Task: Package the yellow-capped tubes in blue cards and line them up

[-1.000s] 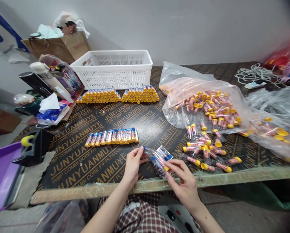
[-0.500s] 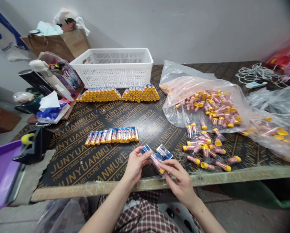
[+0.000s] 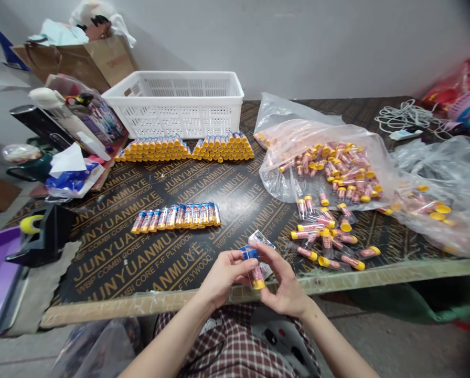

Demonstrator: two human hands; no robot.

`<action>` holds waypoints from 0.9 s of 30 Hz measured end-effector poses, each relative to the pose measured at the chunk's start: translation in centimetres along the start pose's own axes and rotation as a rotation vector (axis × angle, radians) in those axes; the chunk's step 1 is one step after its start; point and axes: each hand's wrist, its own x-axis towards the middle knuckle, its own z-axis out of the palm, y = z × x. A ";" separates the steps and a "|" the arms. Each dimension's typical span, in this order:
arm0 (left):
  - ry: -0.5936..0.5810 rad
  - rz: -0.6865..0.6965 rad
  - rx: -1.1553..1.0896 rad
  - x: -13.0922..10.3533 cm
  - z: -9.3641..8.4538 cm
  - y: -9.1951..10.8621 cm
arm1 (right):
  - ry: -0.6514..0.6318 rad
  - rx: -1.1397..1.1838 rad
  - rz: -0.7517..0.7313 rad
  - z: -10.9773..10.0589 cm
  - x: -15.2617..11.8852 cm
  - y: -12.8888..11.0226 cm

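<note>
Near the table's front edge, a clear plastic tube (image 3: 256, 274) with a yellow cap and pinkish contents is held with the cap pointing down. A blue printed label (image 3: 250, 254) lies against its upper end. My left hand (image 3: 224, 275) pinches the tube from the left, thumb on top. My right hand (image 3: 284, 283) curls round the other side, fingertips at the label and thumb near the cap. Printed labels (image 3: 258, 237) lie on the table behind the hands, partly covered by my right fingers. To the left, a row of labelled tubes (image 3: 175, 217) lies side by side.
Stacked labelled tubes (image 3: 223, 147) lie before a white plastic basket (image 3: 175, 113). On the right, loose tubes (image 3: 329, 239) spread out from a clear plastic bag (image 3: 274, 181) full of them. A tape dispenser (image 3: 48, 236) stands at the left edge, near bottles (image 3: 56, 118) and a tissue pack (image 3: 72, 178).
The tube has swung more upright and the blue label now sits against its top. My right hand has shifted from the cap up to the label. The view has moved slightly.
</note>
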 end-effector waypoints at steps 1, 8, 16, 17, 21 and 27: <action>0.005 -0.004 0.003 0.0 0.0 0.0 | 0.004 0.013 0.005 0.1 0.0 0.0; 0.032 -0.019 -0.003 -0.2 0.1 0.0 | 0.050 0.078 0.005 0.5 0.0 0.0; 0.013 -0.004 -0.026 -0.1 0.1 -0.4 | 0.054 0.120 -0.007 0.9 0.2 -0.1; 0.021 -0.002 -0.029 -0.1 0.0 -0.3 | 0.043 0.118 0.000 0.9 0.2 -0.2; 0.154 0.091 0.057 -0.2 -2.1 1.6 | 0.009 0.017 0.079 0.2 0.5 -0.1; 0.849 0.430 0.653 -0.3 -12.5 8.8 | 0.205 -0.192 0.174 -2.0 1.1 2.1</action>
